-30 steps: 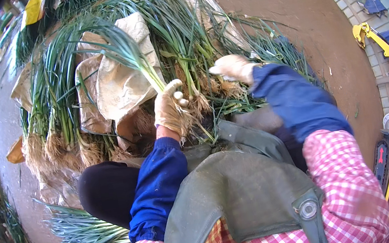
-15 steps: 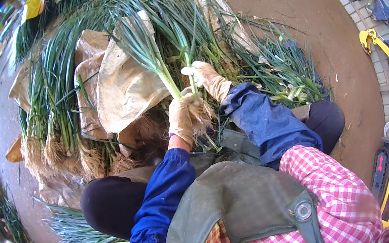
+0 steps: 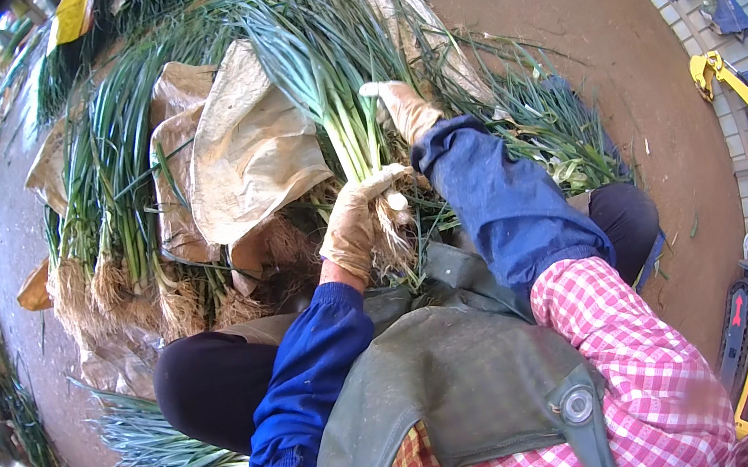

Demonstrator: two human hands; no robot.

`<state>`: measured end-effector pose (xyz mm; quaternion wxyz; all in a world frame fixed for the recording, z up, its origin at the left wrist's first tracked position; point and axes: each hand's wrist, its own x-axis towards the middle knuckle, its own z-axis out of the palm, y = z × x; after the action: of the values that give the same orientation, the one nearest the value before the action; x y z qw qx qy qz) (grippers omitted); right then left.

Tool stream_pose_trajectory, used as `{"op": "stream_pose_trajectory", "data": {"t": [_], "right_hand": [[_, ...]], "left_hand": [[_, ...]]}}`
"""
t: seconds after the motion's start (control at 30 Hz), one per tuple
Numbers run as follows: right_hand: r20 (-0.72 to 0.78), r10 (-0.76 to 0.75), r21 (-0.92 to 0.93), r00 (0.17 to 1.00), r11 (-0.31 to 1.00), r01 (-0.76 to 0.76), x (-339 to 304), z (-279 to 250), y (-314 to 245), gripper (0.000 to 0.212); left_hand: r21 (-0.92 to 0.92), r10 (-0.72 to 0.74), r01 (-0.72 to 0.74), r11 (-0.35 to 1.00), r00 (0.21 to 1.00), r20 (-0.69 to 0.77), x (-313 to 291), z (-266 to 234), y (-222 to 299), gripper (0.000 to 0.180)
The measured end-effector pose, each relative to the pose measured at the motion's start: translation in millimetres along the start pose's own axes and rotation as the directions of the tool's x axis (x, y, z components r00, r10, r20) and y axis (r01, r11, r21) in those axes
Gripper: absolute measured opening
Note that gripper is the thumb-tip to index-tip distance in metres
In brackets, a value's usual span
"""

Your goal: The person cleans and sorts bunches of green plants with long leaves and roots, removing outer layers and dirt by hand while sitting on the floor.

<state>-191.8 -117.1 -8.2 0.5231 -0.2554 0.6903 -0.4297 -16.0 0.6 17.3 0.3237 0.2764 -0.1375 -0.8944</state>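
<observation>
The left hand [image 3: 352,229] is closed round the lower stems of the onions [image 3: 344,136], their roots [image 3: 391,239] hanging just below it. Half a second ago a stalk in the right hand [image 3: 409,110] stood apart from that handful; now the stems lie together, which suggests the handful is growing. The right hand, higher up, has its fingers curled against the stems' right side; whether it grips any, I cannot tell. Beyond the left hand, to its left, lies a sack [image 3: 252,160], then more rooted stalks [image 3: 116,219].
</observation>
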Motion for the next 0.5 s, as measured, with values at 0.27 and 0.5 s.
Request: {"op": "stream_pose_trajectory", "data": {"t": [0.27,0.5], "right_hand": [[-0.283,-0.142,0.151,0.949,0.970,0.191,18.1,-32.1,-47.5,0.032],[0.199,-0.029,-0.767,0.980,0.618,0.174,-22.2,12.1,64.6,0.029]], "left_hand": [[-0.239,0.518,-0.475,0.847,0.837,0.173,-53.0,31.0,68.6,0.041],[-0.074,0.212,-0.215,0.974,0.976,-0.054,-8.2,-12.3,33.9,0.036]]}}
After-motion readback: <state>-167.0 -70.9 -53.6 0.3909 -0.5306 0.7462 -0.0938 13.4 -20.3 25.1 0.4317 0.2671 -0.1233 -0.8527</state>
